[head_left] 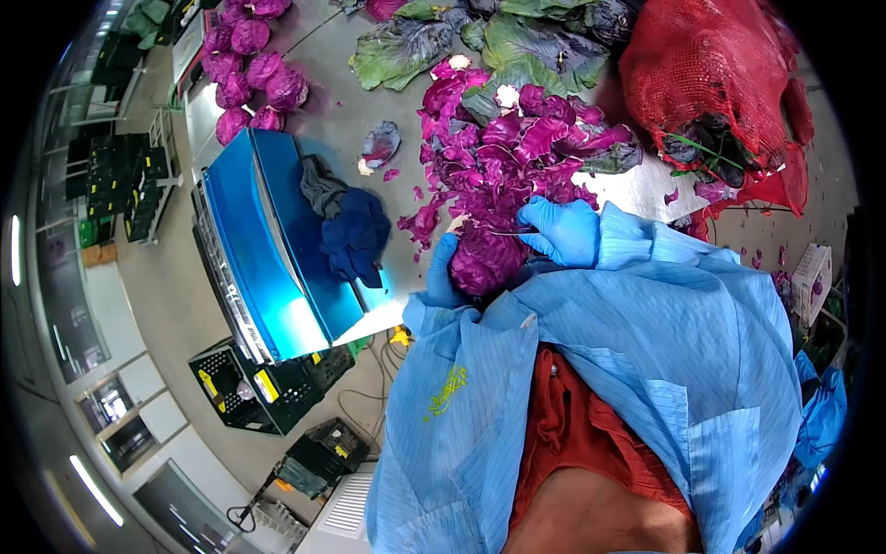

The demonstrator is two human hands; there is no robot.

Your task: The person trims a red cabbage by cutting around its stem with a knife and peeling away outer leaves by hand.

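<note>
A red cabbage (486, 258) is at the table's near edge, in front of my body. My left hand (443, 270), in a blue glove, is wrapped round the cabbage's left side. Above its right side my right hand (561, 229), also gloved, is closed on a thin knife (503, 233), whose blade lies across the top of the cabbage. Just beyond both hands spreads a heap of purple cabbage leaves (498, 157) with pale stem pieces among them.
Several trimmed cabbages (263, 69) lie at the back left. A blue box (277, 240) and dark cloths (353, 231) stand left of my hands. Green outer leaves (401, 51) lie at the back, a red net sack (706, 69) at the right. Black crates (254, 392) sit below.
</note>
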